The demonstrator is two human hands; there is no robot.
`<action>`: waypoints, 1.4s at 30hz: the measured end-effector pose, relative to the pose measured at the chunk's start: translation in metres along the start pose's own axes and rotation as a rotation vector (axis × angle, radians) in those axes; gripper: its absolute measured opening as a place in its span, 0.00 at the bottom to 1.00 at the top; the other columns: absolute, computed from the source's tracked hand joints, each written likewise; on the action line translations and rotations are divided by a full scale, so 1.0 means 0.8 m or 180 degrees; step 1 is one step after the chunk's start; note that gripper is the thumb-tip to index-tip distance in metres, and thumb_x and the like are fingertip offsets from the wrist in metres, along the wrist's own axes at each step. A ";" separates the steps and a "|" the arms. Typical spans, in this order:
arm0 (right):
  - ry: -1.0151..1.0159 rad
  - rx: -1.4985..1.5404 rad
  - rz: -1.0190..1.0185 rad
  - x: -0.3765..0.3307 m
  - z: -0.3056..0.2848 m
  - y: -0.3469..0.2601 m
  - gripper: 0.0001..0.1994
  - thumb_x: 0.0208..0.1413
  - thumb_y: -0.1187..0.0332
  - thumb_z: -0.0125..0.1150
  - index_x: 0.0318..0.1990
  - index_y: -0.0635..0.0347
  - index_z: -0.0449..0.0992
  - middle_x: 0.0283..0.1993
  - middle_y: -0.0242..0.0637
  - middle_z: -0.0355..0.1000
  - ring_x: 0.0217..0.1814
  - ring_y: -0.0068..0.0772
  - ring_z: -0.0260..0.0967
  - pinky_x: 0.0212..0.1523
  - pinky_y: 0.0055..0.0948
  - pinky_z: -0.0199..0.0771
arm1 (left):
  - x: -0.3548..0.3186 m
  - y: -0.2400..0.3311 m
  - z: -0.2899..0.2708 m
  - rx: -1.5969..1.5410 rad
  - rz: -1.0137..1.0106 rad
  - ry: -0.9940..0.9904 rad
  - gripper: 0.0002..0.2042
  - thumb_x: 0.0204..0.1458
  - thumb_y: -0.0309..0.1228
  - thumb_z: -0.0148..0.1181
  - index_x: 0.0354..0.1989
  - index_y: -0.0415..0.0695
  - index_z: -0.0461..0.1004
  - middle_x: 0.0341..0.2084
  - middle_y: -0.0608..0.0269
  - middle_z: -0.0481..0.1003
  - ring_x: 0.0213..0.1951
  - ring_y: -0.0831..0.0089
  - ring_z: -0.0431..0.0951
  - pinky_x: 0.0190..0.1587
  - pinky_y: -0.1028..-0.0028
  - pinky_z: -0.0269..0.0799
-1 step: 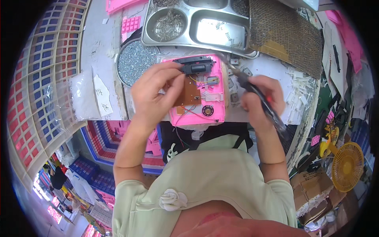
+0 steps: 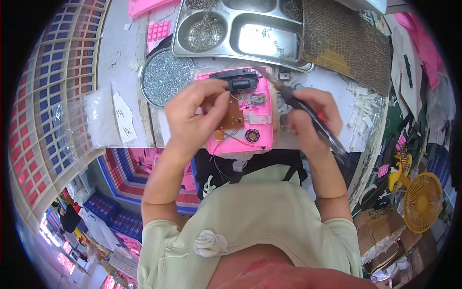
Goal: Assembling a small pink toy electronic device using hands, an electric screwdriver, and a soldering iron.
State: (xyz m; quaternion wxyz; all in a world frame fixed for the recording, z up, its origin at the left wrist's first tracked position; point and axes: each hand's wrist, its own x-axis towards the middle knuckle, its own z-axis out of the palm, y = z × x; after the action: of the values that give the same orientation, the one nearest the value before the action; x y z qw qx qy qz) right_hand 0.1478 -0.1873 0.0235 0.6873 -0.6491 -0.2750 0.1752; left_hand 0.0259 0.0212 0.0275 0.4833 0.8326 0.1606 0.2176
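A pink plastic casing (image 2: pixel 264 139) lies open in front of me, with a brown circuit board (image 2: pixel 235 115), thin wires and a round black speaker-like part (image 2: pixel 252 135) inside. Across its far end sits a black block-shaped part (image 2: pixel 241 84). My left hand (image 2: pixel 199 106) rests over the casing's left side, thumb and fingertips pinched together beside the black part. What they pinch, if anything, is hidden. In my right hand (image 2: pixel 315 118) is a long dark-handled tool (image 2: pixel 301 103) with a metal shaft and a small red light. Its blurred tip slants toward the casing's far right corner.
A metal compartment tray (image 2: pixel 231 57) holding small springs stands beyond the casing. Left of it is a round dish of screws (image 2: pixel 166 77). Corrugated cardboard (image 2: pixel 346 43) and white plastic pieces (image 2: pixel 363 115) lie to the right. A plastic lattice basket (image 2: pixel 57 91) rises at far left.
My left hand has shifted slightly right and its fingertips have drawn closer together. My right hand and the tool have moved a little to the left, over the casing's far right corner.
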 end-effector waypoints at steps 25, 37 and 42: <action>-0.0499 -0.0730 -0.0692 0.037 0.075 0.033 0.29 0.48 0.83 0.66 0.60 0.56 0.72 0.40 0.36 0.76 0.42 0.36 0.77 0.51 0.32 0.76 | -0.017 -0.029 0.000 -0.1632 -0.1553 -0.0382 0.04 0.59 0.24 0.65 0.39 0.36 0.80 0.28 0.67 0.80 0.28 0.86 0.76 0.31 0.83 0.74; -0.0245 -0.1360 -0.1351 -0.006 0.050 0.046 0.28 0.42 0.77 0.77 0.54 0.56 0.75 0.37 0.36 0.76 0.37 0.38 0.75 0.64 0.56 0.64 | -0.007 -0.015 0.010 0.0154 -0.0281 -0.0210 0.04 0.50 0.22 0.69 0.30 0.37 0.79 0.32 0.66 0.70 0.30 0.79 0.70 0.30 0.78 0.66; -0.0325 -0.1006 -0.1531 0.006 0.002 0.040 0.19 0.44 0.76 0.76 0.45 0.60 0.77 0.31 0.35 0.76 0.30 0.35 0.71 0.45 0.41 0.74 | -0.012 -0.026 0.019 0.0380 0.0033 0.0009 0.05 0.48 0.22 0.70 0.30 0.37 0.79 0.31 0.66 0.67 0.29 0.79 0.68 0.29 0.78 0.64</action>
State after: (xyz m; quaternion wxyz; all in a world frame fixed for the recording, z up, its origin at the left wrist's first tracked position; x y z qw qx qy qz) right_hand 0.1543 -0.1800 -0.0072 0.5847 -0.6546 -0.4791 -0.0053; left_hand 0.0248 0.0154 0.0008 0.4314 0.8605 0.1697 0.2113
